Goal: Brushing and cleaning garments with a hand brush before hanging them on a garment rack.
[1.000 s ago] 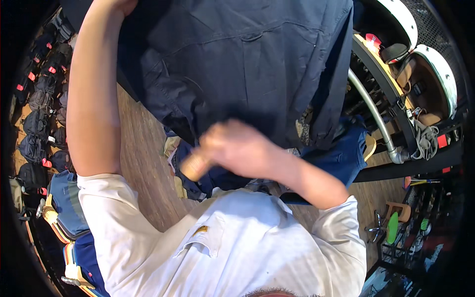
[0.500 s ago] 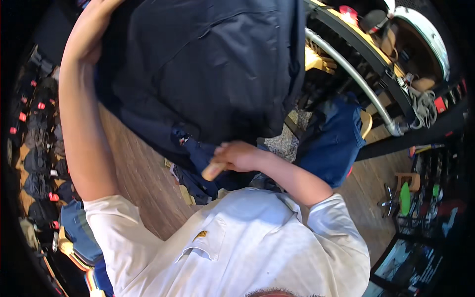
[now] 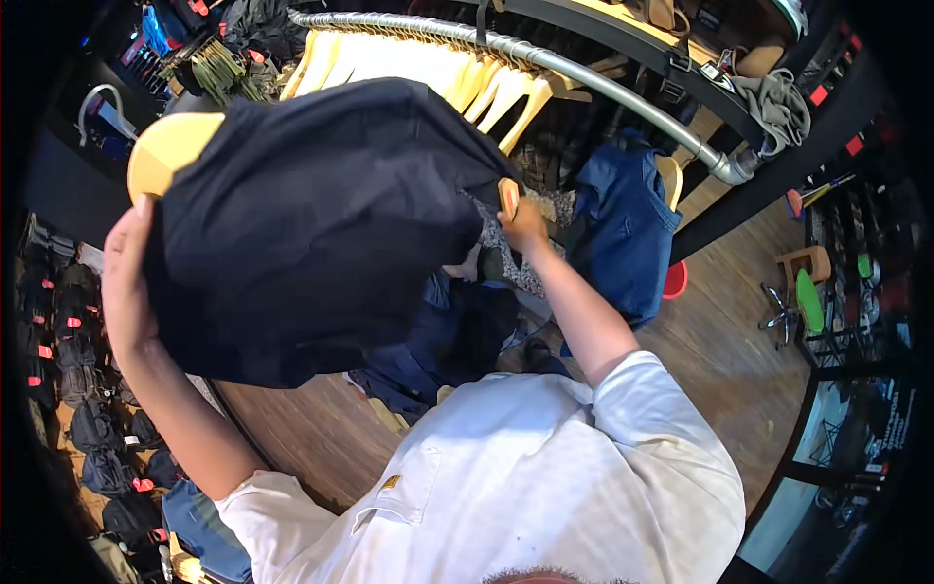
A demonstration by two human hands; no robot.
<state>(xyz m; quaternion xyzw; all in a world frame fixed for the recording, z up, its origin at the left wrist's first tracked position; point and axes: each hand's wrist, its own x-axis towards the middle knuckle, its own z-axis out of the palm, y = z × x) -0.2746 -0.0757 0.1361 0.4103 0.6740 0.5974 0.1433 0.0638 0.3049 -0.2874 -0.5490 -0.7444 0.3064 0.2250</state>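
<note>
A dark navy garment (image 3: 321, 224) is stretched between my two hands, below the clothes rail. At its left edge my left hand (image 3: 128, 268) is closed on the cloth, thumb up. A rounded piece of pale wood (image 3: 170, 156), like the shoulder of a hanger, sticks out above that thumb. My right hand (image 3: 525, 226) is wrapped round the end of a wooden hanger (image 3: 509, 198) at the garment's right edge. Whether both wooden pieces belong to one hanger is hidden by the cloth. Darker clothes (image 3: 438, 341) lie or hang below the garment.
A curved metal rail (image 3: 623, 83) carries several wooden hangers (image 3: 389, 60). From its right end hangs a blue denim garment (image 3: 628, 224). A red bucket (image 3: 675, 280) stands on the wooden floor (image 3: 720, 341). Rows of caps (image 3: 102, 419) line the left side; a chair (image 3: 803, 282) is far right.
The garment has come down and left, uncovering the rail and its hangers. My left hand has lowered into view. My right hand, with the wooden hanger end, has moved up and right.
</note>
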